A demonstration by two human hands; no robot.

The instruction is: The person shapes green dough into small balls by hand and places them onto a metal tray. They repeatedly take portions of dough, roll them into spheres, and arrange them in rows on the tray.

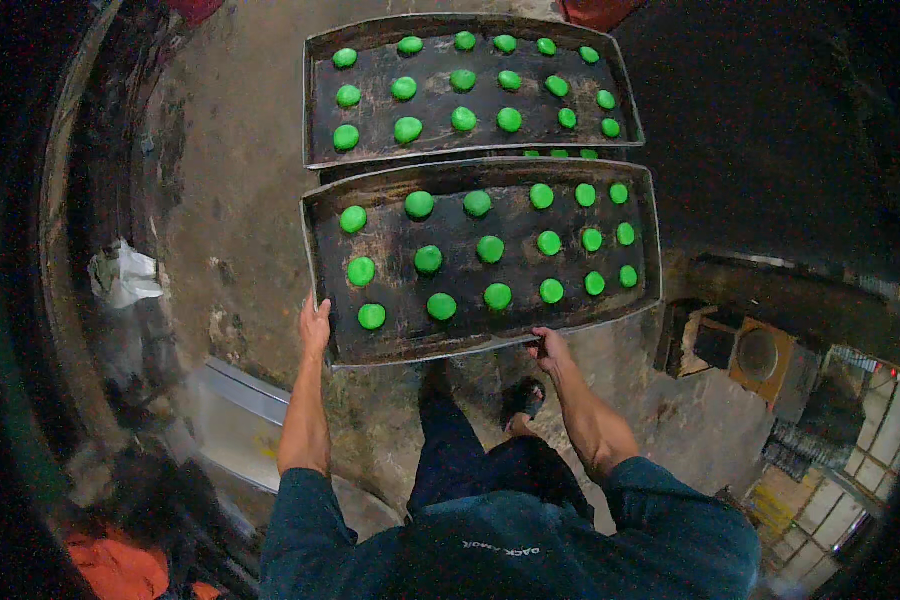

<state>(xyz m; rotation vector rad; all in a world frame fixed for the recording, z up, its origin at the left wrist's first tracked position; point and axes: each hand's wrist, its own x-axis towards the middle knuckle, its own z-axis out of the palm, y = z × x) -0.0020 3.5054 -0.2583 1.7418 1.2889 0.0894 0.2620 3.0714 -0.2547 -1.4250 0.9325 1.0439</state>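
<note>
Both my hands hold a dark, shallow rectangular metal tray (395, 235). My left hand (315, 324) grips its near left corner, thumb over the rim. Along the near edge, right of the middle, my right hand (547, 349) is closed with its thumb on the rim. Rows of bright green round pieces (489, 249), like small dough balls, lie spaced out in this tray. Just beyond it is a similar far tray (433, 105) with more green pieces. Through the narrow gap between the two, a few more green pieces (560, 154) show at a lower level, partly hidden.
A worn concrete floor (230, 190) surrounds me. Left of my legs is a pale metal panel (240, 395), with a crumpled white bag (125, 274) farther off. Orange-red material (117, 568) lies at lower left. On the right stands a box-like object with a round opening (759, 356).
</note>
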